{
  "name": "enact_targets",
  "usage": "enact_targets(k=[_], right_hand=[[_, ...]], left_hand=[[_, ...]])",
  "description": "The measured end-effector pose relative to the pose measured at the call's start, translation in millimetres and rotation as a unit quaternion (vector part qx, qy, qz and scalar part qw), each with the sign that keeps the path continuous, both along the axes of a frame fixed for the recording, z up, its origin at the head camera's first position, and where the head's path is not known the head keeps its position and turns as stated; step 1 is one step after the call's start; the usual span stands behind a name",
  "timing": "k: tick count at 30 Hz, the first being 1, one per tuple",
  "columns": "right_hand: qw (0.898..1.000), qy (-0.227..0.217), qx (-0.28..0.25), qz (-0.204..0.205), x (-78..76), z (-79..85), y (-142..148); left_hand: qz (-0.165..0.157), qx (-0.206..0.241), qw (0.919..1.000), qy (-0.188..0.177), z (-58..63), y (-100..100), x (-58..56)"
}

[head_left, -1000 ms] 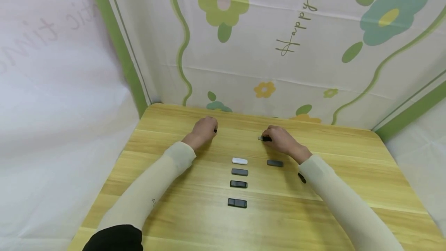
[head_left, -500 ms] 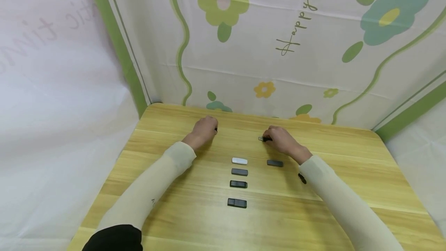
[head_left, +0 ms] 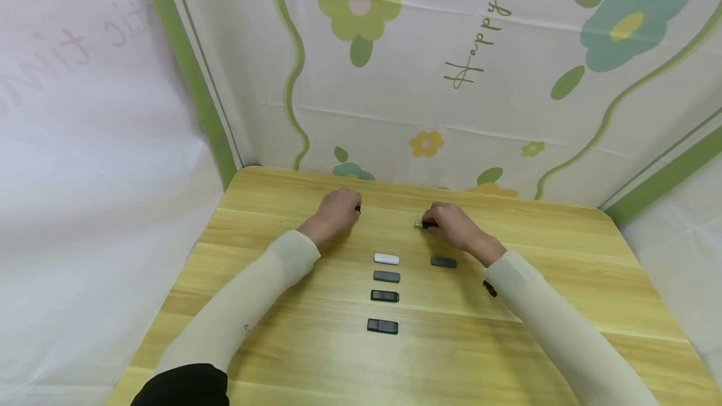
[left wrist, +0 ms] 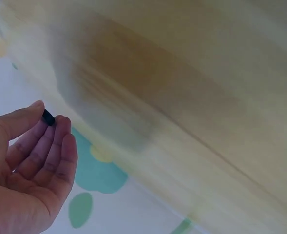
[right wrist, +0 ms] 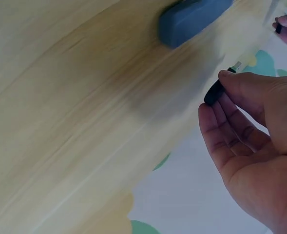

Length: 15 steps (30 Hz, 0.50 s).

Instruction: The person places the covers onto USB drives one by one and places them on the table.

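Observation:
At the far part of the table, my right hand [head_left: 455, 225] pinches a black USB stick [right wrist: 214, 91] between thumb and fingertips. Its bare metal plug [right wrist: 237, 65] points left, toward the other hand. My left hand [head_left: 338, 207] holds a small black cap [left wrist: 48, 117] between thumb and fingers, and most of it is hidden by the hand in the head view. A gap of bare table separates cap and plug. Just nearer than the right hand lies a dark grey USB stick [head_left: 443, 262].
Down the middle of the wooden table [head_left: 462, 356] runs a column of USB sticks: a white one [head_left: 386, 259], a grey one [head_left: 387, 276], a black one [head_left: 385, 296] and another black one [head_left: 382, 326]. A flower-printed curtain [head_left: 395, 93] hangs behind the far edge.
My left hand has shifted slightly right with the cap, narrowing the gap to the plug. The right hand holds its place, and the sticks on the table have not moved.

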State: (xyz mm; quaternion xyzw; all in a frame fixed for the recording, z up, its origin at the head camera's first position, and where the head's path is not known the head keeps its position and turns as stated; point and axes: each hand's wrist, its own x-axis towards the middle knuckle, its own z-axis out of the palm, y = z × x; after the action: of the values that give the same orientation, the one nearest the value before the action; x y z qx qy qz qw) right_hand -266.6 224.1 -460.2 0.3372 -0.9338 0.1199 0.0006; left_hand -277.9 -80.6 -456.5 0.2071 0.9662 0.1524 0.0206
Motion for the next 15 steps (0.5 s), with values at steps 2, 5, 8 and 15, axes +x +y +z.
enact_targets(k=[2,5,8,15], right_hand=[[1.000,0.004,-0.003,0.007,1.9,2.3,-4],[1.000,0.007,-0.007,0.014,5.0,5.9,-10],[1.000,0.005,-0.012,0.020,8.1,9.4,-17],[0.999,0.003,-0.022,0.030,12.5,14.2,-27]], left_hand=[[-0.008,0.001,1.0000,0.001,2.1,5,1.9],[-0.017,0.003,0.9998,-0.001,5.3,11,5.0],[-0.026,0.008,0.9996,0.000,8.2,17,8.1],[-0.046,0.037,0.9983,0.000,9.0,26,13.7]])
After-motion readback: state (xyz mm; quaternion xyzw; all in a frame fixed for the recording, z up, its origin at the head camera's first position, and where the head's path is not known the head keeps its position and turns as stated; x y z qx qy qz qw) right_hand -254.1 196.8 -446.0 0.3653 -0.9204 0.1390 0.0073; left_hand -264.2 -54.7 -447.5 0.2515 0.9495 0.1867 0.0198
